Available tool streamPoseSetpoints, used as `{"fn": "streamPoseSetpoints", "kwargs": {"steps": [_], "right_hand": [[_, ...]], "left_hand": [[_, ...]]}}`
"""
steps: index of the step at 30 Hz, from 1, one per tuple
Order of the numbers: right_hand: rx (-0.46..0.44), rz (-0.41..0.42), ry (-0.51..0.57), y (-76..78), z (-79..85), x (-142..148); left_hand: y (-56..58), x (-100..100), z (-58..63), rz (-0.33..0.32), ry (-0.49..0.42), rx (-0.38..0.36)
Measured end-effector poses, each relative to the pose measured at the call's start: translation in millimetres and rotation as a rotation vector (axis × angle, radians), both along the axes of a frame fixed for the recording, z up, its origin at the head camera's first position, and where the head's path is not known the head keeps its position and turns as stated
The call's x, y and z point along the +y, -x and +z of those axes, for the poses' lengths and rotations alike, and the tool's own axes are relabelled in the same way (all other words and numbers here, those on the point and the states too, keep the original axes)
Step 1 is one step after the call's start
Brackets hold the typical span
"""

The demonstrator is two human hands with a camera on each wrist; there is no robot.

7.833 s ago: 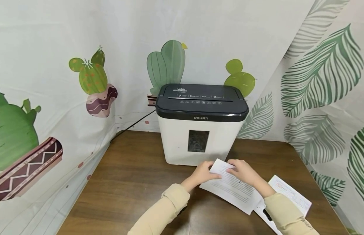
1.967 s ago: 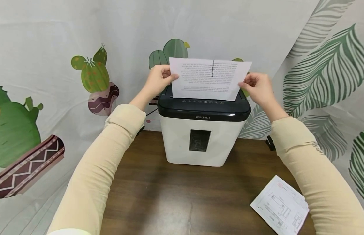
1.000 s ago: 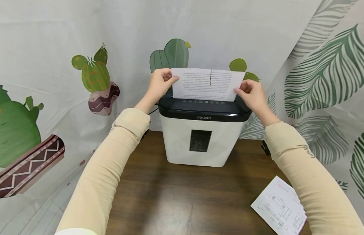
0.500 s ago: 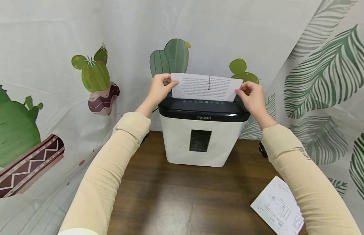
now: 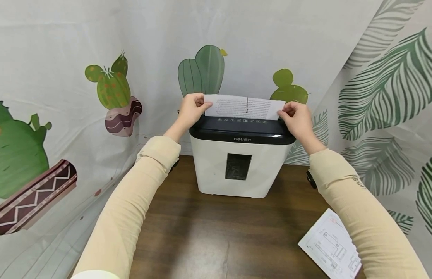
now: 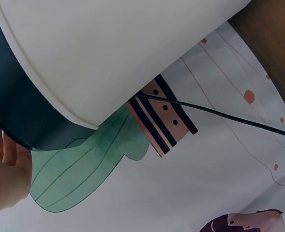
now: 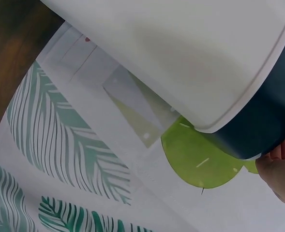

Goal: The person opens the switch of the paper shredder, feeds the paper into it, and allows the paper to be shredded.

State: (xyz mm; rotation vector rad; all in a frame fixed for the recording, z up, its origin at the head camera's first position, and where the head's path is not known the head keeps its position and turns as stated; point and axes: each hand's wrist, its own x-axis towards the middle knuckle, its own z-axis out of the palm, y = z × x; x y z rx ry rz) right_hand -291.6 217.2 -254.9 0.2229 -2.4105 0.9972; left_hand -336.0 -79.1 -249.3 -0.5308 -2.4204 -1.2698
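Observation:
A printed sheet of paper (image 5: 237,107) stands upright in the slot of a paper shredder (image 5: 216,166), its lower part hidden inside. My left hand (image 5: 191,111) pinches the sheet's left edge between thumb and fingers. At the opposite edge my right hand (image 5: 297,119) pinches it near the top corner. A dark line of marks runs down the paper right of its middle. In the left wrist view, the left hand (image 6: 9,169) shows beside the shredder's dark lid (image 6: 40,111); the right wrist view has the right hand (image 7: 280,169) at the lid's other end.
Several printed sheets (image 5: 329,246) lie stacked on the wooden table (image 5: 202,232) at the right, partly under my right sleeve. A black power cord (image 6: 219,114) runs from behind the shredder. A patterned cloth wall (image 5: 150,58) stands close behind.
The sheet was first handled over the table, then raised to the shredder. Since then it has sunk steadily into the slot, both hands coming down with it.

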Motion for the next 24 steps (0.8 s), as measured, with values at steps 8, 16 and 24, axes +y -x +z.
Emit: {"fn": "streamPoseSetpoints", "kwargs": {"steps": [8, 16, 24], "right_hand": [[0.002, -0.009, -0.01, 1.2, -3.4, 0.3], [0.013, -0.002, -0.035, 2.2, -6.3, -0.6], [-0.006, 0.019, -0.047, 1.4, -4.7, -1.5]], "left_hand": [[0.0, 4.2, -2.4, -0.005, 0.004, -0.025], [2.2, 6.0, -8.0, -0.003, 0.035, -0.029], [2.6, 7.3, -9.0, 0.001, 0.06, -0.033]]}}
